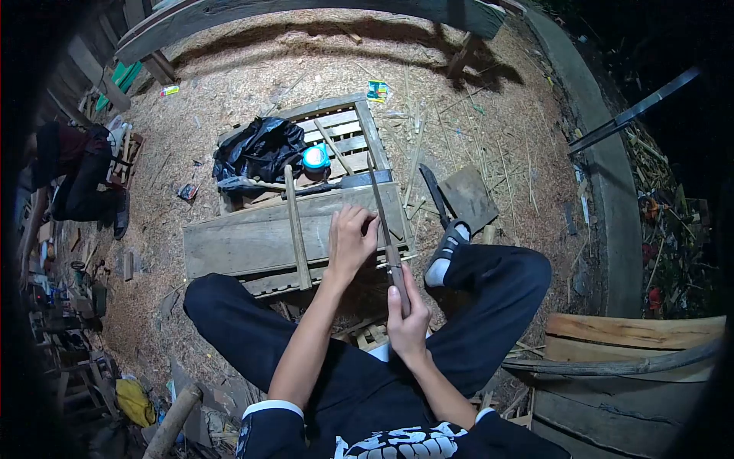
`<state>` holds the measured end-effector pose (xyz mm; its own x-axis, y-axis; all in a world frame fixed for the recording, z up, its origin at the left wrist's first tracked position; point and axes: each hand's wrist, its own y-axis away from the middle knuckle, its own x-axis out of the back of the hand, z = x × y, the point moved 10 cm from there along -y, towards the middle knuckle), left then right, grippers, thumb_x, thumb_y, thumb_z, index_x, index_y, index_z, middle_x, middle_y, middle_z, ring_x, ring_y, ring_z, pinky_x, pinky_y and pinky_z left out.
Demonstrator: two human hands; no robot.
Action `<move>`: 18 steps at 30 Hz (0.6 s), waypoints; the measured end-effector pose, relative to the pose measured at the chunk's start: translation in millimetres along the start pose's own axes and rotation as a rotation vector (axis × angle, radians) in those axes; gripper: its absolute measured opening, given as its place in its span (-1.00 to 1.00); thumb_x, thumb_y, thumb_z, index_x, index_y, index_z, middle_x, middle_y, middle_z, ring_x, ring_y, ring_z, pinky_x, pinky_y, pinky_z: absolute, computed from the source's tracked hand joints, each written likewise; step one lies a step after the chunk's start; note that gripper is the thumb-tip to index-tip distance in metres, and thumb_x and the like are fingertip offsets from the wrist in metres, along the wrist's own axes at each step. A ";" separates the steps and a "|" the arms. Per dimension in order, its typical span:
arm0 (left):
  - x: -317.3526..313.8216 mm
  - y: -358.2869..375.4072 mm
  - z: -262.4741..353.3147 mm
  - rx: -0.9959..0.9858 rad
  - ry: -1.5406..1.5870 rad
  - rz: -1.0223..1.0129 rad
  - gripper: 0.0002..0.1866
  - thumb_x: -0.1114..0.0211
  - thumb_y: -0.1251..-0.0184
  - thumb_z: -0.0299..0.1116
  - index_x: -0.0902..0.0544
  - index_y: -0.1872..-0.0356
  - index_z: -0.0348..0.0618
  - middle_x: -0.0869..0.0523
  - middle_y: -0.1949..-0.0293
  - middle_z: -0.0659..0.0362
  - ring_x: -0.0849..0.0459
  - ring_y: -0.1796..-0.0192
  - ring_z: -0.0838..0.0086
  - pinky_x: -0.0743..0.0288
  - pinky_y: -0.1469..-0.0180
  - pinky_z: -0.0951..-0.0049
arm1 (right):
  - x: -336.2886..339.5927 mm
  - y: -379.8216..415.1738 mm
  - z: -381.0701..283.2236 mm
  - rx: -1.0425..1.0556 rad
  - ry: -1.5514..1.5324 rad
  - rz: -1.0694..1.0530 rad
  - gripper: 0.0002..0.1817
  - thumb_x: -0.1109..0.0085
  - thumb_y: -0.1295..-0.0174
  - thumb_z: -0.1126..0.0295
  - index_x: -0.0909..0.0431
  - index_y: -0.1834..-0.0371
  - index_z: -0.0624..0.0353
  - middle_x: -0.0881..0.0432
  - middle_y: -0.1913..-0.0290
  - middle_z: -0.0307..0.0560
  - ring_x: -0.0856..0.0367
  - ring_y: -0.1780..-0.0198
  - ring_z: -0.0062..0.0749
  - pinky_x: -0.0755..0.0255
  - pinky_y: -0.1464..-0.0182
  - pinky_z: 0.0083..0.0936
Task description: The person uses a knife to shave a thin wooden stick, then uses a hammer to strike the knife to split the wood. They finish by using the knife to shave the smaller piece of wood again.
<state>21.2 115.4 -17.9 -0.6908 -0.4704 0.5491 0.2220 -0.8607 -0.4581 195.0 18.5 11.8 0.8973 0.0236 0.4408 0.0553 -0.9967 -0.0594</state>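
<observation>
My right hand is wrapped round the dark wooden handle of a long knife, whose narrow blade points up and away from me. Just left of the blade is my left hand, its fingers bent near the knife; whether they touch it or hold anything is hidden. Beneath and beyond my hands lies a low wooden bench with a bamboo strip across it. On the slatted part sit a black plastic bag, a round turquoise container and a wide blade.
Another dark blade rests by a flat board near my sandalled foot. A person sits at the far left. A long beam crosses the top, and planks stand at the lower right. Wood shavings cover the ground.
</observation>
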 end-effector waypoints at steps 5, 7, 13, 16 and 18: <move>-1.6 -1.6 -2.1 0.022 -0.016 -0.020 -0.92 -0.44 -0.29 -0.42 -0.75 0.31 -0.21 -0.72 0.29 0.07 -0.63 0.13 0.11 -0.41 0.04 0.11 | 10.0 11.6 -1.1 0.153 0.016 0.068 -0.46 -0.15 -0.52 0.34 -0.45 -0.50 0.33 -0.74 -0.15 0.38 -0.86 -0.01 -0.19 -0.64 0.01 -0.33; -4.2 0.9 -2.6 0.038 -0.015 -0.045 -0.93 -0.42 -0.30 -0.43 -0.74 0.32 -0.21 -0.73 0.28 0.08 -0.64 0.11 0.11 -0.41 0.02 0.10 | 7.1 -1.7 0.3 0.042 0.000 0.020 -0.46 -0.16 -0.51 0.35 -0.45 -0.51 0.33 -0.74 -0.17 0.35 -0.86 0.00 -0.19 -0.64 0.00 -0.35; -3.6 -0.4 -4.2 0.018 -0.003 -0.018 -0.91 -0.44 -0.31 -0.40 -0.75 0.28 -0.19 -0.70 0.30 0.10 -0.63 0.13 0.14 -0.41 0.02 0.12 | 13.0 8.1 -7.5 0.194 0.009 0.099 -0.45 -0.15 -0.52 0.31 -0.46 -0.50 0.33 -0.75 -0.06 0.41 -0.86 0.06 -0.18 -0.63 0.04 -0.29; -5.8 4.2 -5.5 0.031 -0.012 -0.034 -0.91 -0.44 -0.31 -0.40 -0.75 0.28 -0.19 -0.71 0.30 0.09 -0.64 0.12 0.13 -0.40 0.01 0.12 | 1.8 -6.7 4.0 -0.006 -0.017 0.010 -0.46 -0.15 -0.51 0.35 -0.46 -0.50 0.35 -0.75 -0.14 0.35 -0.86 0.04 -0.09 -0.63 -0.01 -0.28; -1.6 2.8 -2.8 0.011 -0.001 0.000 -0.92 -0.44 -0.31 -0.41 -0.75 0.28 -0.19 -0.70 0.29 0.09 -0.64 0.12 0.12 -0.41 0.01 0.13 | 1.8 -2.3 4.3 0.024 -0.030 0.021 -0.45 -0.15 -0.51 0.35 -0.45 -0.51 0.34 -0.76 -0.14 0.33 -0.86 0.05 -0.10 -0.63 0.00 -0.29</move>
<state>20.9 114.3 -22.0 -0.6901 -0.4704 0.5500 0.2295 -0.8630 -0.4501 198.4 21.2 8.9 0.9111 0.0055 0.4122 0.0466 -0.9949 -0.0898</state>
